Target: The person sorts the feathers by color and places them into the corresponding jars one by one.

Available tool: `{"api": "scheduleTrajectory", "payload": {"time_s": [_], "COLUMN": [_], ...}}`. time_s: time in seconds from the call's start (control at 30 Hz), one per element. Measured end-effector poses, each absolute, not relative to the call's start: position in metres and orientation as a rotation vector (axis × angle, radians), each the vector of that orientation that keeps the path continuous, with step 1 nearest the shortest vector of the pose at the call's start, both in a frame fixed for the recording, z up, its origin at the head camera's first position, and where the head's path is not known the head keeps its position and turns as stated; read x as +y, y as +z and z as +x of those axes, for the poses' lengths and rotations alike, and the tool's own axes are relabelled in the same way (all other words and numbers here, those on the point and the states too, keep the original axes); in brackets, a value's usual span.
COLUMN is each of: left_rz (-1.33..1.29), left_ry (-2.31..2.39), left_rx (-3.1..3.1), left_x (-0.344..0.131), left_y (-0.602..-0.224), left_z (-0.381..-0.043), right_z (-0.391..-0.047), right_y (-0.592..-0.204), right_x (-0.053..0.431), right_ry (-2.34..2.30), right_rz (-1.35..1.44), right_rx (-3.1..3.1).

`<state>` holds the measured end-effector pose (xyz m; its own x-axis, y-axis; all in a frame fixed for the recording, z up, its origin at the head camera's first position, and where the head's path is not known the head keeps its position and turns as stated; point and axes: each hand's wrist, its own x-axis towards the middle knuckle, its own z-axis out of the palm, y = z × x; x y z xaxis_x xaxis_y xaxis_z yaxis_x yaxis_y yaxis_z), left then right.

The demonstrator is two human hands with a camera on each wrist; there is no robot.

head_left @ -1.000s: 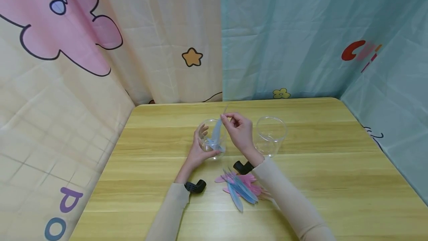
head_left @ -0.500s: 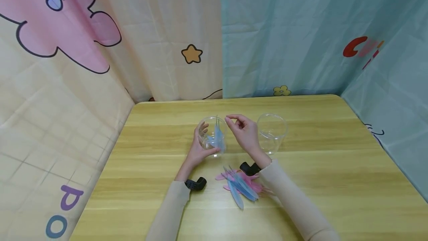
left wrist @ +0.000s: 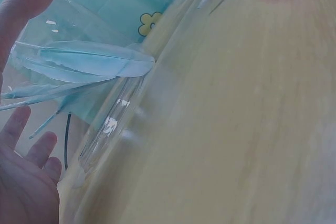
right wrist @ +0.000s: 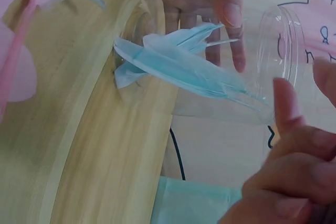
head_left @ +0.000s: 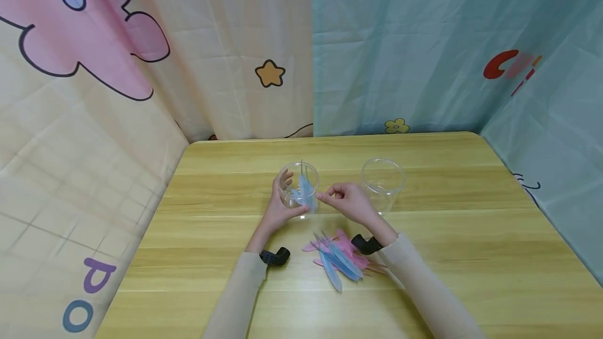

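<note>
My left hand [head_left: 277, 209] grips a clear plastic cup [head_left: 316, 174] from its left side, thumb across the near wall. Several light-blue feathers [right wrist: 181, 69] stand inside, their quills toward the mouth. In the left wrist view, these feathers [left wrist: 97, 61] show through the clear wall. Just right of the cup, my right hand [head_left: 352, 203] holds nothing; the right wrist view shows a gap between thumb and index finger, the other fingers loosely bent. On the table nearer the body lie blue feathers [head_left: 340, 261] over pink feathers [head_left: 347, 245].
A second clear cup [head_left: 383, 191] stands right of the first, behind my right hand. The wooden table [head_left: 471, 255] backs onto printed curtains [head_left: 400, 56]. My right forearm [head_left: 424, 286] passes close to the feather pile's right side.
A blue feather pinched in my right fingers went into the cup and was let go. My right hand then drew back right and lower. The left hand stays on the cup.
</note>
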<state>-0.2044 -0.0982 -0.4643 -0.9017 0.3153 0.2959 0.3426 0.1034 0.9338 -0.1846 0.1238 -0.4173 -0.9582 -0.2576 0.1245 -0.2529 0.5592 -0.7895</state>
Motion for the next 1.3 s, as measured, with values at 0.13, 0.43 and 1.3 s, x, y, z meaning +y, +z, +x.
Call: {"api": "scheduleTrajectory", "payload": {"time_s": [0.13,0.43,1.3], "left_rz": [-0.7,-0.667,-0.691], "left_ry": [-1.969,-1.926,-1.925], "left_rx": [-2.314,-2.304,-2.331], "left_x": [-0.099,-0.1,-0.1], "left_y": [-0.467,-0.498,-0.467], "left_z": [-0.206,-0.221,-0.204], "right_z": [-0.182,-0.175,-0.178], "right_y": [-0.422,-0.437,-0.456], "right_x": [0.129,0.127,0.121], "right_ry": [-1.088,-0.779,-0.869], "right_rz": [-0.51,-0.534,-0.538], "right_rx": [2.69,2.648,2.58]}}
